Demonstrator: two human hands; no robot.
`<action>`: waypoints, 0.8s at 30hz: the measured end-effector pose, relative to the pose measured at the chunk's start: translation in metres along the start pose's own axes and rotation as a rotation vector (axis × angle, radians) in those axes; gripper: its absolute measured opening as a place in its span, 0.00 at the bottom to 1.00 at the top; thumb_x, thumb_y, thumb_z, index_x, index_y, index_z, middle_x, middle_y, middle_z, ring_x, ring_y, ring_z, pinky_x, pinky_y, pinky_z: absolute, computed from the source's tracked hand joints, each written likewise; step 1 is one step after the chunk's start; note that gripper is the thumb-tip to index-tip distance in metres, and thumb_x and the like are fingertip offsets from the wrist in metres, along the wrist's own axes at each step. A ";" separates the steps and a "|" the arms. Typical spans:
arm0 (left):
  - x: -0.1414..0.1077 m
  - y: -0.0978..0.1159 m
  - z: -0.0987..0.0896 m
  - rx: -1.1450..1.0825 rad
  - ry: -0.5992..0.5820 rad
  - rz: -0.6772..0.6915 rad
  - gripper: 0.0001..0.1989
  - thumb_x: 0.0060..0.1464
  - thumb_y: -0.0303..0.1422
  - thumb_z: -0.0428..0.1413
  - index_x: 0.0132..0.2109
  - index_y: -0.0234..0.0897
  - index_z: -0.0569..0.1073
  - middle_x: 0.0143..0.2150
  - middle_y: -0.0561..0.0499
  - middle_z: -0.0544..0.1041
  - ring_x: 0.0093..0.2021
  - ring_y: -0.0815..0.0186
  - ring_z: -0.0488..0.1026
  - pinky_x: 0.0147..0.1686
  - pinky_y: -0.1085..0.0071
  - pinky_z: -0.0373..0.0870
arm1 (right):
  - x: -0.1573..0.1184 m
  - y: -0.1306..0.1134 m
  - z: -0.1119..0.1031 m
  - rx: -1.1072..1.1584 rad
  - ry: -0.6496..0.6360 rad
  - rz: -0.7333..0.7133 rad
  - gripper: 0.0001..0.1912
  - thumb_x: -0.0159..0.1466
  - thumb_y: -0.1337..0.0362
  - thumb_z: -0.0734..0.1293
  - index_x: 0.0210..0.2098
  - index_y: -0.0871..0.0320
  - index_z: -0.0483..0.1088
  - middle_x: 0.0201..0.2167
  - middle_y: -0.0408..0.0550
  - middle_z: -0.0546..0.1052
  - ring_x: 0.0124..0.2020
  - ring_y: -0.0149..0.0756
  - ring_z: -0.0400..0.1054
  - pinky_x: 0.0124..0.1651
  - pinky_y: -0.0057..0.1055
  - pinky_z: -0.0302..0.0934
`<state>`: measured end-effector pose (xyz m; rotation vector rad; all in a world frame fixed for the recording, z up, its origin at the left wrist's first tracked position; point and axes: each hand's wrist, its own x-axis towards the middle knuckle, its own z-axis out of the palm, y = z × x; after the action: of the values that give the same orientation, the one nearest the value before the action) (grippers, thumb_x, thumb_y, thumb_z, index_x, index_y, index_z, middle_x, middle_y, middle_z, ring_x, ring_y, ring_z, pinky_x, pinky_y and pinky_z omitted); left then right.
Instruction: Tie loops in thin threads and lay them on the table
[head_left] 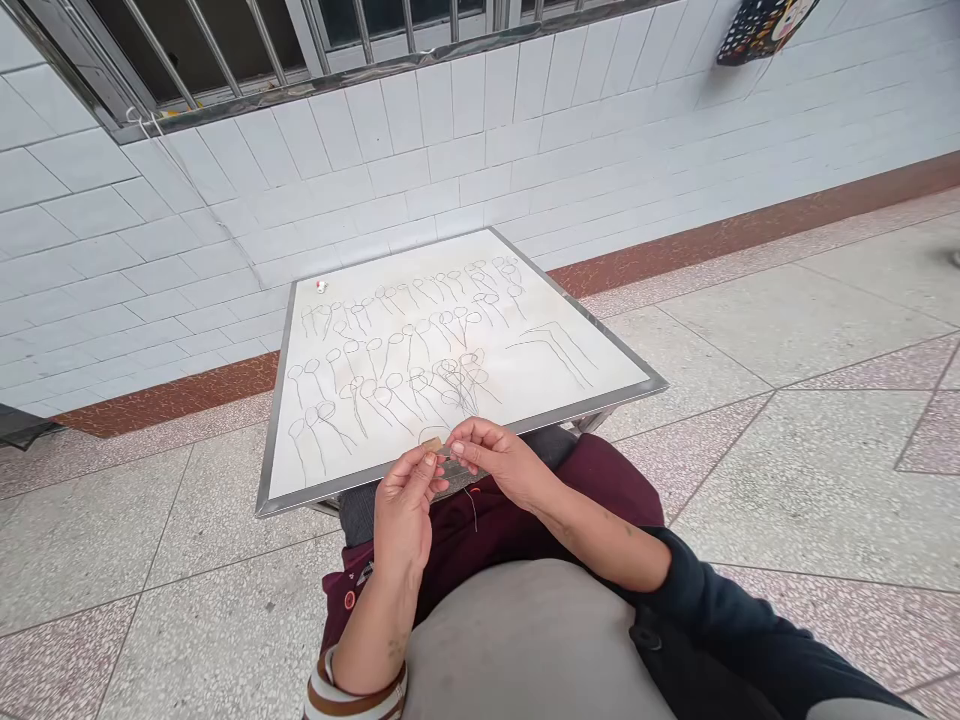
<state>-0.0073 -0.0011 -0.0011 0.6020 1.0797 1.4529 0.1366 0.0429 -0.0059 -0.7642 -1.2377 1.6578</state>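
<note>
Twice pinched, at the near edge of the desk point(532, 392): tan piece point(433, 444) in left grip point(406, 492), seemingly wire point(473, 508) in right grip point(501, 460). Keep steady — avoid kinks.

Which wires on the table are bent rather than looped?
The long wires on the right of the table in view: they show a bend, while the other rows show round loops.

head view: from the person's head, facing forward and steeply down
close: torso point(525, 640) at the bottom edge, left hand point(405, 500) and right hand point(506, 465) below the middle
farther: bench point(540, 395) from above, all four corners in frame
farthest: tiled wall point(450, 185) across the top, its skirting point(750, 220) slanting up rightward
</note>
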 end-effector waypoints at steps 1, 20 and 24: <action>-0.001 -0.001 0.001 -0.004 -0.002 0.010 0.11 0.46 0.33 0.66 0.39 0.36 0.80 0.37 0.49 0.79 0.34 0.71 0.74 0.33 0.75 0.70 | 0.000 0.001 0.000 0.007 0.003 -0.001 0.11 0.60 0.56 0.69 0.36 0.57 0.71 0.30 0.41 0.71 0.27 0.26 0.59 0.31 0.26 0.56; -0.012 0.005 0.008 0.079 -0.150 -0.032 0.15 0.52 0.37 0.62 0.47 0.38 0.74 0.26 0.56 0.71 0.29 0.71 0.70 0.34 0.71 0.70 | -0.003 0.004 -0.006 -0.258 0.088 -0.094 0.15 0.66 0.51 0.62 0.40 0.56 0.69 0.19 0.36 0.56 0.20 0.27 0.48 0.23 0.26 0.47; -0.014 0.007 0.009 0.101 -0.236 -0.083 0.20 0.53 0.37 0.61 0.53 0.41 0.70 0.25 0.57 0.70 0.27 0.71 0.69 0.33 0.72 0.68 | -0.003 0.006 -0.007 -0.212 -0.046 -0.072 0.15 0.66 0.51 0.61 0.41 0.56 0.70 0.19 0.35 0.56 0.20 0.26 0.48 0.24 0.25 0.47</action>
<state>-0.0003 -0.0110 0.0116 0.7711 0.9833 1.2278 0.1423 0.0429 -0.0135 -0.8033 -1.4733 1.5088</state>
